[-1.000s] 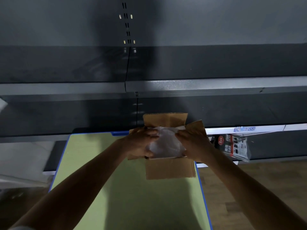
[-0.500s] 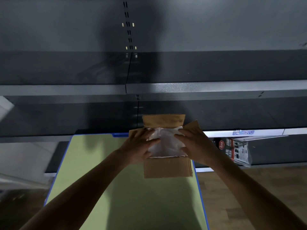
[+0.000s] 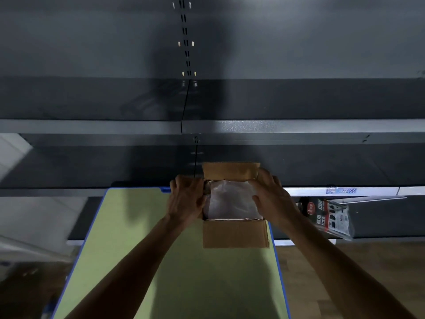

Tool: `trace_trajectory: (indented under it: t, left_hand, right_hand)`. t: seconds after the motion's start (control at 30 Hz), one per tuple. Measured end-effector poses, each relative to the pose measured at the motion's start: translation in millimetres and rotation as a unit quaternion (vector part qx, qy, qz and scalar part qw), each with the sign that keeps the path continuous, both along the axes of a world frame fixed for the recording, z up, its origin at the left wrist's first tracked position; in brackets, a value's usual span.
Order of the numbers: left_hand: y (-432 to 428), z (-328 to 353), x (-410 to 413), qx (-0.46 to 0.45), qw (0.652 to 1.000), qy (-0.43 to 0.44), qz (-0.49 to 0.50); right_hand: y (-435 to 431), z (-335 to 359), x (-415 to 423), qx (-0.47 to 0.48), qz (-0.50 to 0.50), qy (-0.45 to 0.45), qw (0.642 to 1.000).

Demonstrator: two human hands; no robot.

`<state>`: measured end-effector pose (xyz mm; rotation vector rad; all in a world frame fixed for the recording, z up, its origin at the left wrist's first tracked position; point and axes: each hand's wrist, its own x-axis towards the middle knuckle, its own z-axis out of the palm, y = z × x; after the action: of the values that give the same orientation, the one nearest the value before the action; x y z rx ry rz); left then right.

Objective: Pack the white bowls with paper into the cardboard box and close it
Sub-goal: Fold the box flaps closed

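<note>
Behind, dark grey metal shelving (image 3: 299, 127) is seen, and below it a green tabletop edged in blue (image 3: 184, 272). At its far right corner a brown cardboard box (image 3: 234, 233) is set open, filled with crumpled white paper (image 3: 230, 201). Its left flap is gripped by the left hand (image 3: 186, 201), fingers curled. The right flap appears to be held likewise by the right hand (image 3: 273, 199), thumb on the paper.

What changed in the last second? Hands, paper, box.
Both hands let go of the crumpled white paper, which they bunched, then pressed down into the brown cardboard box. The left hand moved out to the box's left side flap, the right hand to its right flap; each now seems to grip one. Unchanged: box on the green table top, far and near flaps open.
</note>
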<state>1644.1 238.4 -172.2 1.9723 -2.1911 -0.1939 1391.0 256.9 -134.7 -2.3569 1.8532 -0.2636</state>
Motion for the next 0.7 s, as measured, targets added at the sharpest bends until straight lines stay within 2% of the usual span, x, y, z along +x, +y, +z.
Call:
trace_trajectory:
  t: [0.1, 0.2, 0.33, 0.47, 0.53, 0.7]
  left_hand:
    - [1.8, 15.4, -10.9, -0.05, 0.998, 0.039, -0.018]
    - [-1.4, 22.8, -26.5, -0.037, 0.991, 0.109, -0.06]
    - [-2.3, 19.9, -52.0, -0.029, 0.984, 0.135, -0.112]
    - [4.3, 1.1, -67.7, -0.021, 0.986, 0.092, -0.135]
    - [9.1, -5.0, -70.4, -0.001, 0.991, 0.048, -0.124]
    - [14.2, -7.9, -77.3, 0.028, 0.993, -0.025, -0.113]
  right_hand:
    - [0.1, -4.1, 11.4, -0.01, 0.016, -0.001, 1.0]
    - [-2.9, -7.2, 18.0, -0.012, 0.028, 0.0, 1.0]
    - [-3.0, -15.8, 22.1, -0.002, 0.012, -0.041, 0.999]
    - [4.5, -28.8, 18.2, 0.077, 0.003, -0.043, 0.996]
    - [8.7, -30.6, 14.5, 0.083, 0.014, -0.045, 0.995]
    - [2.3, -21.6, 2.4, 0.063, 0.02, -0.114, 0.991]
